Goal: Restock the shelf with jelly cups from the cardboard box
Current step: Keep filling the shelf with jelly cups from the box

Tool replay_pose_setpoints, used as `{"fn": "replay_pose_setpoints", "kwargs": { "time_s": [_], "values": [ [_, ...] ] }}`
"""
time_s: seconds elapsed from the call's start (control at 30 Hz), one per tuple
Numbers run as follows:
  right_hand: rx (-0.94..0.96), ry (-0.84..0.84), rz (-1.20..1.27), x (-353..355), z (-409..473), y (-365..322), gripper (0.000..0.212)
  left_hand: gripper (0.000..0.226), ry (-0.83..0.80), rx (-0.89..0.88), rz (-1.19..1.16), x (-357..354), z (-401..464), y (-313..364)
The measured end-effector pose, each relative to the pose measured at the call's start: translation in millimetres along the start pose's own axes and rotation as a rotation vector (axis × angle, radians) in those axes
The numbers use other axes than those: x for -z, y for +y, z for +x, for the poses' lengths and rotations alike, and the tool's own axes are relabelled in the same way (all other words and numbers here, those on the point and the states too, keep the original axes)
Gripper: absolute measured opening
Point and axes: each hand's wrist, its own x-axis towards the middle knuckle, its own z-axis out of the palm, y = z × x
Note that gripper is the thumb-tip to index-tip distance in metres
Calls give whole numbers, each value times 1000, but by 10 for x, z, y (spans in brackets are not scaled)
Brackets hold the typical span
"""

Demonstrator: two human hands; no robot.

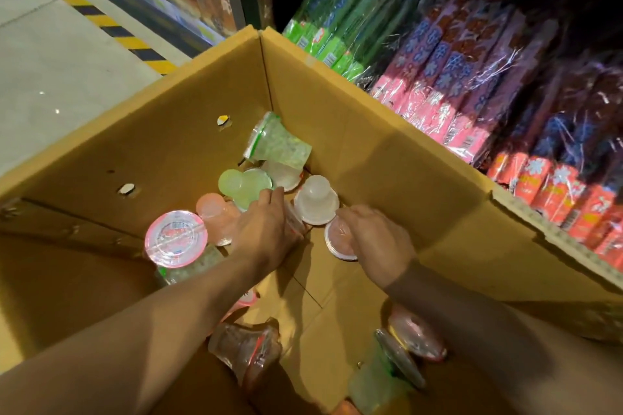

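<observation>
An open cardboard box (371, 152) holds several loose jelly cups. Both my hands are down inside it. My left hand (266, 229) reaches over the cups, fingertips touching a pale green cup (236, 187); a clear cup shows under its palm, and whether it grips that one is hidden. My right hand (374, 239) curls over a pink jelly cup (338, 239) lying on the box floor. A white cup (317, 199) stands upside down between the hands. A pink-lidded cup (175, 237) sits to the left, and a green cup (279, 145) lies tipped in the far corner.
The shelf on the right is packed with wrapped stacks of jelly cups: green (340, 27), pink (448, 77) and red (566, 192). More cups lie near the box's near side (249, 350). Grey floor with yellow-black striped tape (101, 23) is at the left.
</observation>
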Motion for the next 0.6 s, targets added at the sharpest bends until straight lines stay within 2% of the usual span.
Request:
{"fn": "replay_pose_setpoints", "kwargs": {
  "time_s": [0.1,0.23,0.43,0.53,0.6],
  "values": [
    [-46,25,50,28,-4,-7,50,66,21,5,-58,17,-24,2],
    [-56,40,81,173,-86,-47,39,66,53,8,-108,135,-117,14],
    [-42,53,188,740,-372,-247,49,72,123,-31,-299,495,-569,158],
    [-62,25,276,1212,-615,-331,52,77,189,-49,-393,899,-868,263],
    [-56,59,352,1580,-796,-386,53,71,235,-60,-419,1301,-1085,386]
  ]
}}
